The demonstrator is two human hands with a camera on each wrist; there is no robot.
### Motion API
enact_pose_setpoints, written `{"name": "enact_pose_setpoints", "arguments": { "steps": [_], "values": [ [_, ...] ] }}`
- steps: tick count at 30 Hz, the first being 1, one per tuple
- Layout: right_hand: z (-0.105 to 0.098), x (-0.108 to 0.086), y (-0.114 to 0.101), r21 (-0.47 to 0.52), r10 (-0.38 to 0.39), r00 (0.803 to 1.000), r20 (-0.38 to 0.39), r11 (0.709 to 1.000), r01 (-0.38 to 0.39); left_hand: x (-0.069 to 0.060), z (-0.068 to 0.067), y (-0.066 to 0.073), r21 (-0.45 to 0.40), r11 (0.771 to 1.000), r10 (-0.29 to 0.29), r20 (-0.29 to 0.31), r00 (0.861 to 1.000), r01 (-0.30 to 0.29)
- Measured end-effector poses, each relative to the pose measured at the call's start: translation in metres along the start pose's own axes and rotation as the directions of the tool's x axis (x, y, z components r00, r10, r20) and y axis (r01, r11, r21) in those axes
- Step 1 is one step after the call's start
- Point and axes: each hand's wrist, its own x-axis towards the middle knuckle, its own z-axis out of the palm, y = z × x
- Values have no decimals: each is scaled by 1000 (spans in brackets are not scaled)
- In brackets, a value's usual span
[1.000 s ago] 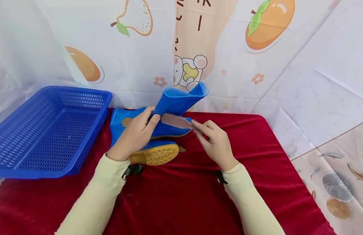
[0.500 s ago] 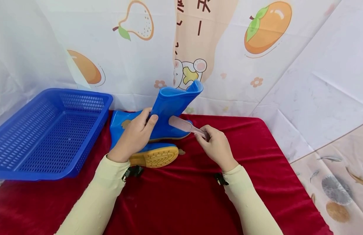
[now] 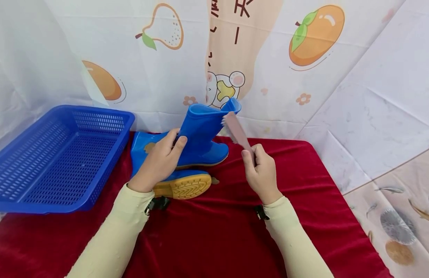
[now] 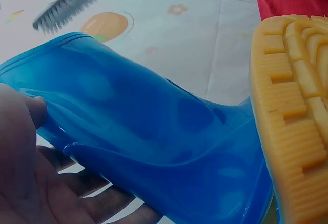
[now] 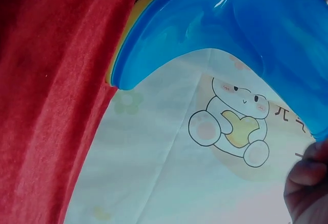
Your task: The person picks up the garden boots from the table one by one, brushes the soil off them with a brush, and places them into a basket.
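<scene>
A blue rubber boot (image 3: 202, 133) stands near the table's back edge, its opening tilted up. My left hand (image 3: 160, 160) holds it by the back of its shaft; in the left wrist view the thumb lies on the near side and the fingers pass beneath. My right hand (image 3: 261, 173) grips a pinkish scrubbing brush (image 3: 237, 129) by its handle, bristles towards the upper shaft. The left wrist view shows the brush bristles (image 4: 66, 8) apart from the boot. A second blue boot lies on its side, its yellow sole (image 3: 186, 186) facing me and a brown patch (image 3: 149, 147) on its shaft.
A blue perforated plastic basket (image 3: 80, 200) stands at the left. Red cloth (image 3: 214, 239) covers the table. A small brown piece (image 3: 215, 180) lies beside the yellow sole. A printed white curtain (image 3: 159, 77) hangs right behind the boots.
The brush has moved from the lower shaft, out to the right, then up beside the boot's top, turning more upright. The left hand and both boots have barely shifted.
</scene>
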Motion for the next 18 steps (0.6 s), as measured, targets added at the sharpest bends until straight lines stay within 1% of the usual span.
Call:
{"name": "enact_pose_setpoints", "arguments": {
  "steps": [2,4,7,9,12,15,18],
  "values": [
    [0,0,1,33,-6,998,-60,999,8,0,0,0,7,1000,-7,4,1000,7],
    [1,1,1,50,5,995,-102,999,0,0,0,-1,12,1000,-1,9,1000,1],
    [2,1,2,68,32,991,-128,997,-24,0,0,-3,19,1000,12,16,1000,-13],
    [2,1,2,82,66,989,-129,995,-56,0,0,-3,15,1000,26,17,1000,-27],
    [2,0,2,85,111,986,-124,991,-101,0,0,-3,6,1000,23,19,1000,-23],
    [3,0,3,62,148,983,-112,988,-141,1,0,-3,5,1000,-10,21,1000,10],
    [3,0,4,39,172,979,-104,985,-169,2,0,-4,25,999,-48,31,998,47]
  ]
}}
